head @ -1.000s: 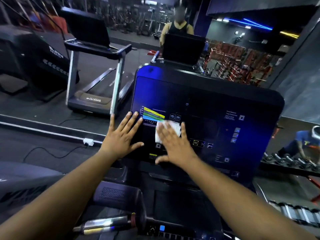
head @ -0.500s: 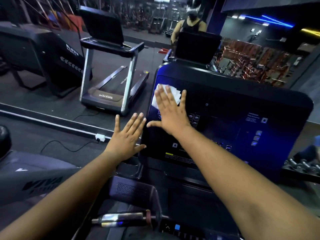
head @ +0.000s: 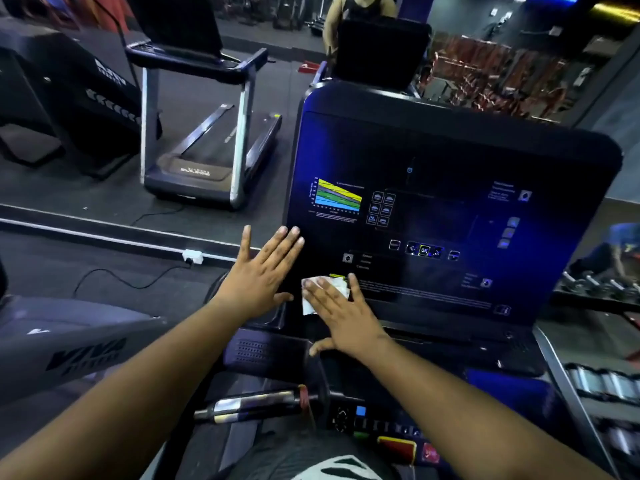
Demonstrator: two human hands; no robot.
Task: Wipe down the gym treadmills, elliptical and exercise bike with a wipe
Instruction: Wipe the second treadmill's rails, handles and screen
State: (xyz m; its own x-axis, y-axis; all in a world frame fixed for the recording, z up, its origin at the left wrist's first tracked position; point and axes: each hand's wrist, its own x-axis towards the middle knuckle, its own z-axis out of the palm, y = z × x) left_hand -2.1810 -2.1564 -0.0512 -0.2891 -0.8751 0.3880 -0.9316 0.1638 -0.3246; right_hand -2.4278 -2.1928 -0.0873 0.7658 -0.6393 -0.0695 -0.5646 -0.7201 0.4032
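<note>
The right hand (head: 341,315) lies flat, fingers straight and close together, pressing a white wipe (head: 323,292) against the lower left of the treadmill console (head: 450,150). The left hand (head: 258,271) is spread, fingers straight, at the console's left edge; whether it touches or just hovers there I cannot tell. By my judgement the job is early: the wipe is at the bottom of this one panel, while the chrome handlebar grip (head: 254,405) below and the second treadmill (head: 204,133) across the floor look untouched, and no elliptical or exercise bike can be made out. No container shows clearly enough to report contents
</note>
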